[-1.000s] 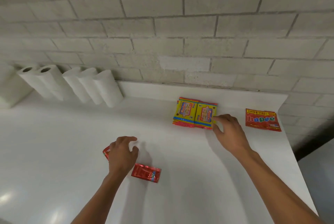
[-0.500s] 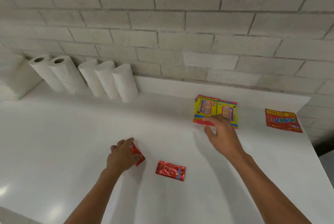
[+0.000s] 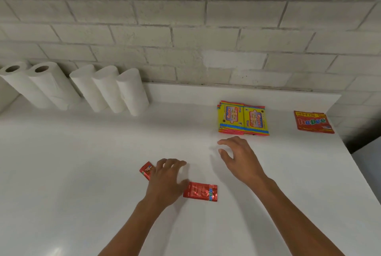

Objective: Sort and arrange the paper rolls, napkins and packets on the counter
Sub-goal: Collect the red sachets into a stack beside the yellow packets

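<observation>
The yellow packets [image 3: 243,118] by the wall read "Giggles", and the red packet [image 3: 313,122] at far right reads "hapee".

The table [image 3: 82,163] was plain glossy white. Five paper rolls [image 3: 107,88] at far left were white, two showing brown cores. The twin packets [image 3: 243,118] at far right were yellow with red and blue borders and orange labels. The far-right packet [image 3: 313,122] was red with multicoloured lettering. Two near sachets, one [image 3: 201,191] shiny red foil with blue-green print, the other [image 3: 146,170] red, lay mid-table. The wall [image 3: 185,28] was grey-white brick.
</observation>
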`<state>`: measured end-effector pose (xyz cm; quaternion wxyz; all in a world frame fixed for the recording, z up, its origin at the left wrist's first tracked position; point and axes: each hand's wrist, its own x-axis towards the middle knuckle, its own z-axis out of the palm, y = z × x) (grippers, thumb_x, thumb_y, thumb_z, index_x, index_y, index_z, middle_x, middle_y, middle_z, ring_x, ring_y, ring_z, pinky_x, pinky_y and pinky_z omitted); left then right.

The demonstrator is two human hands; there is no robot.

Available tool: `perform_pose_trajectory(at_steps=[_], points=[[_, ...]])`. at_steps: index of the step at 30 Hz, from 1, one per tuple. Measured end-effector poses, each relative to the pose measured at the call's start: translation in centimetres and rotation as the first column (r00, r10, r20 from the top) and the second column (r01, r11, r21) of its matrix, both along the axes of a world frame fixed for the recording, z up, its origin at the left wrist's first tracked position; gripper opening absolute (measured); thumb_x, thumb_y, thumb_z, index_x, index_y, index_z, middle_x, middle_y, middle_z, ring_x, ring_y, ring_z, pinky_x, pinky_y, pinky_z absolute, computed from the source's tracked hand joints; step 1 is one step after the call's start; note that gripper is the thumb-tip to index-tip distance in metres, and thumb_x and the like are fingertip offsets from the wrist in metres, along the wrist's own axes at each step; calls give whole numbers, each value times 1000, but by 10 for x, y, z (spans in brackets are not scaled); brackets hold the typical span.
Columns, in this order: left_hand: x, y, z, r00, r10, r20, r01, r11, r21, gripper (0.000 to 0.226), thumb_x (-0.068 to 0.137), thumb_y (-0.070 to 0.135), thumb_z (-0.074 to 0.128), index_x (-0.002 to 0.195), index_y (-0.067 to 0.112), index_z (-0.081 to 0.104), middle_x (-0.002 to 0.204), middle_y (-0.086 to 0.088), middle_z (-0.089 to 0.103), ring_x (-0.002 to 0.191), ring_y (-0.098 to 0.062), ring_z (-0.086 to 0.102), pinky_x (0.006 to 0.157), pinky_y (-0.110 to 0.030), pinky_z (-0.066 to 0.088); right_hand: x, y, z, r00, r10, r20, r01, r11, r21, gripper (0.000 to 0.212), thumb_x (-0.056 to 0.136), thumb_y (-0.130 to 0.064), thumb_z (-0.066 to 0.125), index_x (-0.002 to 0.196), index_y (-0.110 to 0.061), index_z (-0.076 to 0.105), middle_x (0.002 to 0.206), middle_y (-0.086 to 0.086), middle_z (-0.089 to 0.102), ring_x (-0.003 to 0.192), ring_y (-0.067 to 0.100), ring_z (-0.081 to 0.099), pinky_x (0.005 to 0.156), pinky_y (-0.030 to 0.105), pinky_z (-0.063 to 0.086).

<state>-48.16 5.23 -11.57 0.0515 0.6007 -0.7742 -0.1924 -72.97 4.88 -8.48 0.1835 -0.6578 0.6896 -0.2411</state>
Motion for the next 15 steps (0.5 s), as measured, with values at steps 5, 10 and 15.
perform_pose_trajectory(at_steps=[5,10,15], points=[[-16,14,-4,976,-211,48,211,977,22,56,92,53,56,144,34,46,147,12,46,139,-15,33,115,-39,29,9,7,-7,999,-34,23,33,999,16,29,98,-32,55,127,-28,62,130,-7,56,125,11,45,99,23,38],[-19,11,-7,950,-298,94,296,955,30,51,95,46,55,144,33,47,140,8,51,130,-17,41,109,-39,34,13,13,-13,995,-88,40,87,996,38,30,98,-33,55,127,-28,62,130,-8,57,125,10,45,97,21,37],[-23,5,-6,950,-305,65,300,951,81,36,96,32,53,132,32,57,125,6,61,114,-17,48,96,-35,41,16,19,-15,986,-130,100,125,991,55,28,97,-31,57,125,-29,63,125,-9,57,121,9,46,93,20,37]])
